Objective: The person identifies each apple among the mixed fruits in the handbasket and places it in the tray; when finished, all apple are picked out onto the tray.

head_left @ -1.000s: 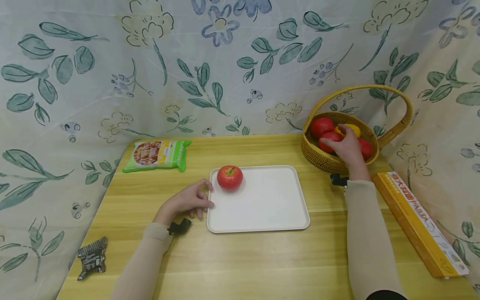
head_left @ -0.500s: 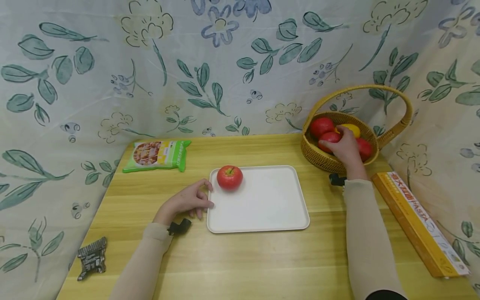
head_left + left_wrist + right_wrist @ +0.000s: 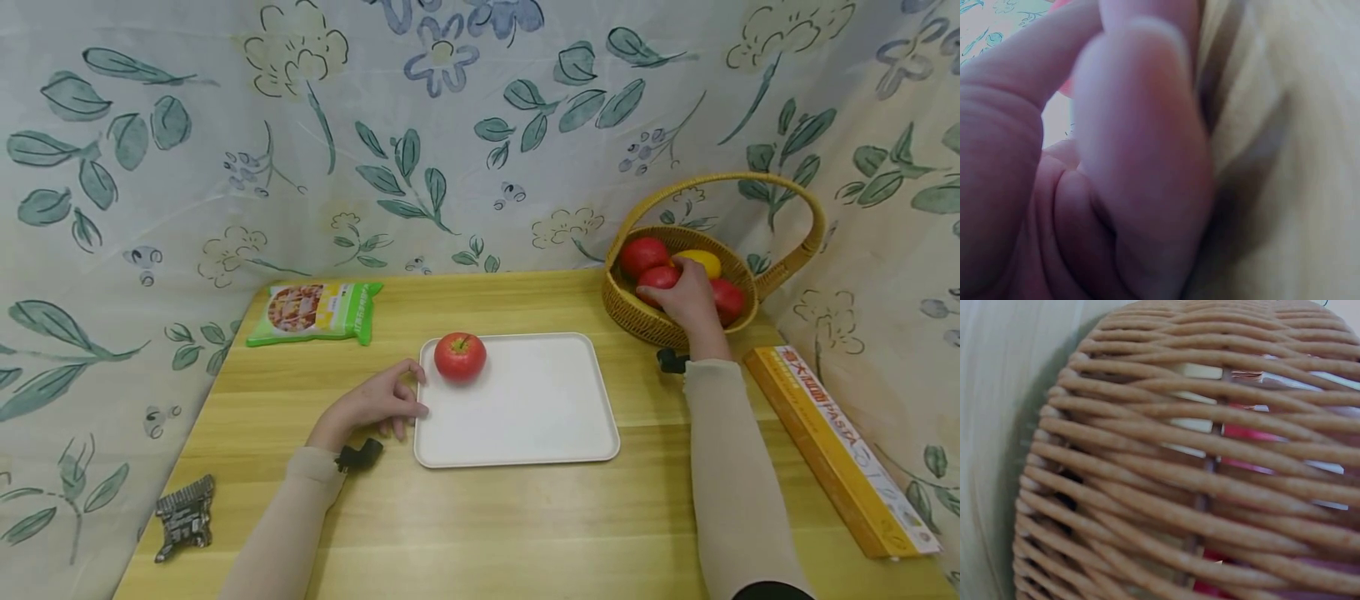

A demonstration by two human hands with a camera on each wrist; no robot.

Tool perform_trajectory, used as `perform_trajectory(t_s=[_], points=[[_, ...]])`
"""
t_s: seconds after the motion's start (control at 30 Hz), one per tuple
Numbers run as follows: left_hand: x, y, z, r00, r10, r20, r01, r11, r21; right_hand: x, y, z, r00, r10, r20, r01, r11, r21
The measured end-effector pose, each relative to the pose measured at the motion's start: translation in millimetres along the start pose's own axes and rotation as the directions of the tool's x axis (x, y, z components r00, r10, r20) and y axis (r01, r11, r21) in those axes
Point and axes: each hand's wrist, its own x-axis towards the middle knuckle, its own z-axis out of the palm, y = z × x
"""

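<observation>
Grasping seems the step in hand: the right hand (image 3: 693,302) pinches a round red fruit (image 3: 657,279) inside the golden woven basket (image 3: 637,317), the left hand (image 3: 381,397), fingers loosely spread, touches the white rectangular tray (image 3: 525,408), and a clear upward lift seems called for.

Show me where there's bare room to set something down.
Bare: the white tray right of the apple; the table in front of the tray; the back strip between green packet and basket. Crowded: the basket, with fruit and the right hand inside.
</observation>
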Motion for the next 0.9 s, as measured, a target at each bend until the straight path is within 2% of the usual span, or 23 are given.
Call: perform_trajectory(t_s=[0.67,0.9], points=[[0.3,-4.3,-0.5,1.000,0.011,0.003,-0.011,1.000,0.017,-8.2,-0.7,0.7,0.999,-0.023,-0.035,0.020,0.996,-0.084],[-0.4,-3.7,-0.9,1.000,0.010,0.004,-0.011,1.000,0.023,-10.6,0.0,2.7,0.997,-0.035,-0.065,0.029,0.996,-0.084]])
